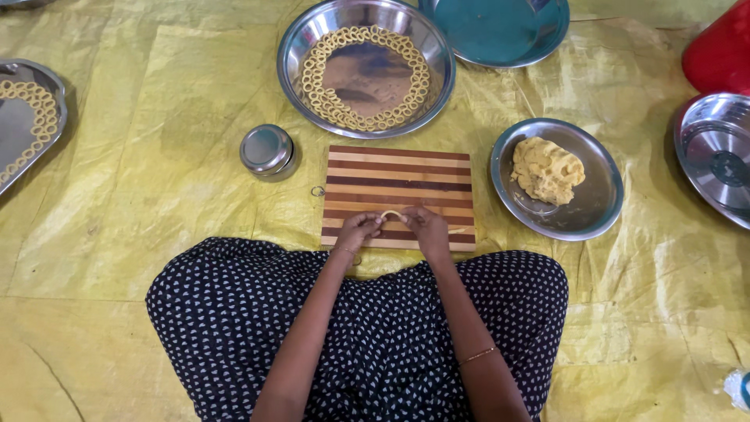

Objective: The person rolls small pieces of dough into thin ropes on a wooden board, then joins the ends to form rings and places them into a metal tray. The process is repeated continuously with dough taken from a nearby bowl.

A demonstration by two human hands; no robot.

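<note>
A thin yellow dough strand (391,213) curves between my two hands over the near edge of a striped wooden cutting board (398,173). My left hand (358,230) pinches its left end and my right hand (426,227) pinches the right end; a bit of strand trails to the right on the board. Beyond the board stands a large steel bowl (291,47) with several small dough rings laid around its inside. A steel plate (598,205) to the right holds a lump of yellow dough (547,169).
A small lidded steel tin (266,150) sits left of the board. A steel tray with dough rings (37,109) is at the far left, a teal plate (500,31) at the top, a steel plate (715,152) and a red container (723,51) at the right. Yellow sheeting (156,203) covers the floor.
</note>
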